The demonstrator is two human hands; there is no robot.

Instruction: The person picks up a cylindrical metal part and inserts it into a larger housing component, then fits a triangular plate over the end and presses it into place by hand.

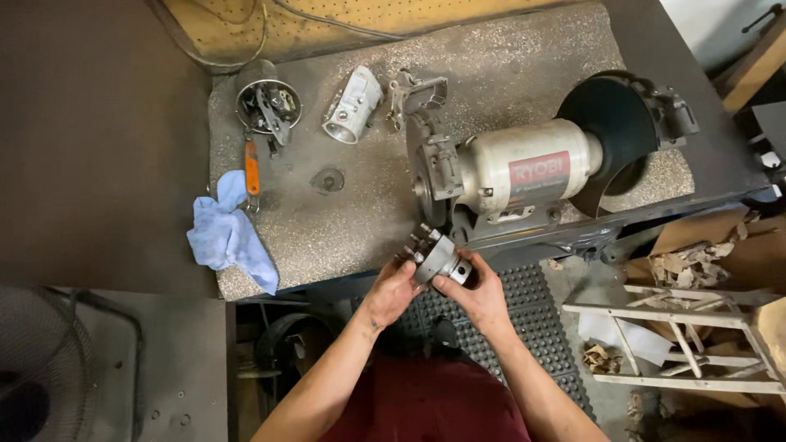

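Both my hands hold a small round grey metal part point(435, 257) with teeth at its upper end, just in front of the bench edge. My left hand point(391, 290) grips it from the left and below. My right hand point(481, 293) grips its right end, thumb on top. A bench grinder point(524, 176) with a cream motor body and a red label stands on the bench right behind the part, its left grinding wheel point(424, 176) close above it. My forearms reach up from the bottom of the view.
On the speckled benchtop point(344, 237) lie a blue rag point(225, 233), an orange-handled tool point(252, 168), a round metal housing point(268, 102), a white cylindrical casing point(352, 102) and a metal bracket point(416, 92). A black studded floor mat point(540, 315) and a wooden frame point(688, 340) are below right.
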